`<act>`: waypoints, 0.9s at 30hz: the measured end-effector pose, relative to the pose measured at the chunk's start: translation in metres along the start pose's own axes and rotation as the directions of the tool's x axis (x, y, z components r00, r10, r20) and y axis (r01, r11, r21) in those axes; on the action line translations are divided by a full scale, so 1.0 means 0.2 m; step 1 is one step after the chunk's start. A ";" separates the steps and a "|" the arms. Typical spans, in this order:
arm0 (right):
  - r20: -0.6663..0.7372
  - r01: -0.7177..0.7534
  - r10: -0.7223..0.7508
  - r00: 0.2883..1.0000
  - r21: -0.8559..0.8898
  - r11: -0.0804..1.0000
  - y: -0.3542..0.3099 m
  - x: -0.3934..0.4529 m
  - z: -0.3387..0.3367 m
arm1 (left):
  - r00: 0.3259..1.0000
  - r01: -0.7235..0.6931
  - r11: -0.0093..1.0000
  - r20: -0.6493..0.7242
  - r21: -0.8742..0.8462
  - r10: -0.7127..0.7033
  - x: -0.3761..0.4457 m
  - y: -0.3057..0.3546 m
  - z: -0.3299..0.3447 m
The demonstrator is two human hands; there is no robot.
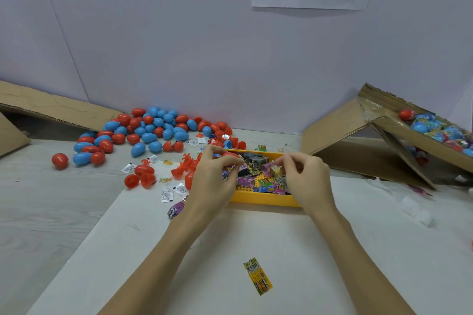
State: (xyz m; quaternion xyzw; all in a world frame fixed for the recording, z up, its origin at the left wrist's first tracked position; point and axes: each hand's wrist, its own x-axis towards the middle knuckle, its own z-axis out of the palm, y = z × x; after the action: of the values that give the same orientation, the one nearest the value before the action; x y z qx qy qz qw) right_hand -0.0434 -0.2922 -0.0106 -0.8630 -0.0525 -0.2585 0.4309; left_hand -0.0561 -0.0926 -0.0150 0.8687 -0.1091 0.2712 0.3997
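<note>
Over the yellow tray (263,200), left hand (213,178) pinches a red shell (231,156), right hand (305,178) a small packet (277,169).

Body in view: two hands and two forearms. The left hand (212,176) and right hand (304,176) are bare, and the left forearm (158,258) and right forearm (358,263) are likewise bare along their whole visible length, down to the picture's lower edge. Build: slim wrists, long slender fingers, and a smooth, even surface with faint creases at the knuckles and a slight ridge of tendon on the back of each hand. Fingernails are too small and blurred to describe; wrists and fingers are plain.
</note>
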 end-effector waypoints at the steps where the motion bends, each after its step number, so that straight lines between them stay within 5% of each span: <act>1: -0.035 -0.011 0.012 0.999 0.044 0.999 -0.01 0.00 -0.01 | 1.000 -0.001 1.000 0.000 0.000 0.001 0.00 0.00 0.00; 5: -0.083 -0.093 0.105 0.991 0.129 0.987 0.01 0.01 -0.04 | 1.000 -0.013 1.000 0.016 -0.008 0.013 0.00 0.00 0.00; 8: 0.024 -0.157 0.156 0.987 0.095 0.983 0.03 0.02 -0.05 | 1.000 -0.008 1.000 0.030 -0.007 0.008 0.00 0.00 0.00; 10: 0.088 -0.231 0.217 0.972 0.222 0.947 0.04 0.03 -0.06 | 1.000 -0.007 1.000 0.030 -0.015 0.008 0.00 0.00 0.00; 15: 0.282 -0.409 0.302 0.910 0.722 0.558 -0.04 0.03 -0.06 | 0.997 -0.028 0.983 0.072 -0.183 0.042 -0.02 0.06 0.00; 22: 0.395 -0.447 0.212 0.894 0.819 0.361 -0.11 0.00 -0.02 | 0.997 -0.035 0.979 0.060 -0.202 0.048 -0.03 0.08 0.03; 27: 0.347 -0.432 0.267 0.899 0.797 0.422 -0.10 -0.01 0.00 | 0.986 0.124 0.941 0.146 -0.316 -0.081 -0.01 0.08 0.02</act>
State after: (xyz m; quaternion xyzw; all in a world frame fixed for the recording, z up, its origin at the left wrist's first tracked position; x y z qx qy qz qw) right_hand -0.0521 -0.2796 0.0039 -0.5432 -0.0283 -0.0291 0.8387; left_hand -0.0631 -0.1062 -0.0086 0.8116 -0.1329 0.1709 0.5426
